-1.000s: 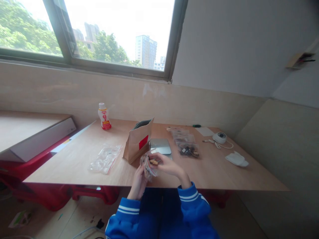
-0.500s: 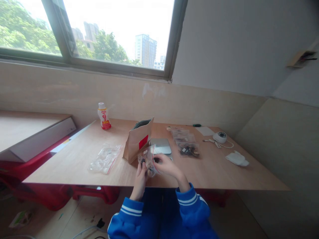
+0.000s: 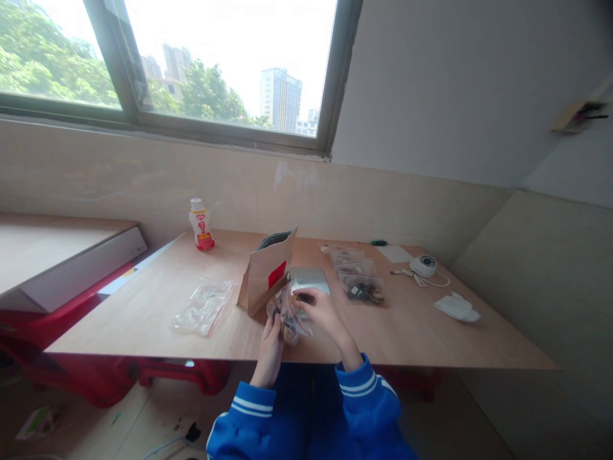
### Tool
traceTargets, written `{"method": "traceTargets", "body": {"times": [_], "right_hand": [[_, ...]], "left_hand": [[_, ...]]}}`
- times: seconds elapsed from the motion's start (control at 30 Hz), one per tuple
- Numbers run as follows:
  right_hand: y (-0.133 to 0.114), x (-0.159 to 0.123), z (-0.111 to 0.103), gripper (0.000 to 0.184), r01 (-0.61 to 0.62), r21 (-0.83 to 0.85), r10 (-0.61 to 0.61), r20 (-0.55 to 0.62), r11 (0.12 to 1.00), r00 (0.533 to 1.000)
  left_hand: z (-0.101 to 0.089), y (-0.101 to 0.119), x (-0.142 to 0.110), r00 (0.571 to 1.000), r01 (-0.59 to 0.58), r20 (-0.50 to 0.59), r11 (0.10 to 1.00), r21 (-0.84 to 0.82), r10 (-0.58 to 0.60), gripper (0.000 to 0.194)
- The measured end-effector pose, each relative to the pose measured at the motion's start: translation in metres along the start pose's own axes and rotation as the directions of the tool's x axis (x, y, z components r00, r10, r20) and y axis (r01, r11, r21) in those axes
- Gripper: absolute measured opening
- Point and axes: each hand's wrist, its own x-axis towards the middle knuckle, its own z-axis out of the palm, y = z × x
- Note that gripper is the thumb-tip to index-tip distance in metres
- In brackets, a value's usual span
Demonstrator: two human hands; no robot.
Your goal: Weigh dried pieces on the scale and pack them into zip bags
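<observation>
The clear zip bag (image 3: 287, 317) is grasped, crumpled, by the grip of the left hand (image 3: 272, 340) over the near edge of the bench (image 3: 407, 338), and a dark piece (image 3: 305, 298) is pinched by the right hand (image 3: 320, 309) at the bag's one o'clock. Should the pinch be loosened, the piece could be dropped toward the silver box (image 3: 311, 278) beyond; should the elbows or wrists be swung, the kraft pouch (image 3: 261, 281), stood close by at eleven o'clock, could be toppled.
</observation>
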Motion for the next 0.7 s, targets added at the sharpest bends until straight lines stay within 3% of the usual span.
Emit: {"method": "traceTargets", "body": {"times": [0.23,0.47,0.6,0.7], "right_hand": [[-0.024,0.008,-0.018,0.023,-0.015,0.088,0.012,0.039,0.996,0.999],[-0.039,0.007,-0.022,0.019,0.081,-0.086,-0.071,0.113,0.993,0.991],[-0.054,0.015,-0.025,0.02,0.176,-0.043,-0.174,0.04,0.983,0.984],[-0.071,0.037,-0.024,0.022,0.282,0.0,-0.282,-0.045,0.959,0.958]], "left_hand": [[-0.001,0.004,0.004,0.998,0.028,0.053,0.994,-0.104,-0.023,0.039],[-0.002,0.007,0.005,0.993,0.094,0.084,0.982,-0.164,-0.082,0.036],[-0.002,0.009,0.002,0.989,0.12,0.108,0.982,-0.148,-0.104,0.04],[-0.002,0.01,0.001,0.984,0.155,0.113,0.979,-0.134,-0.14,0.046]]}}
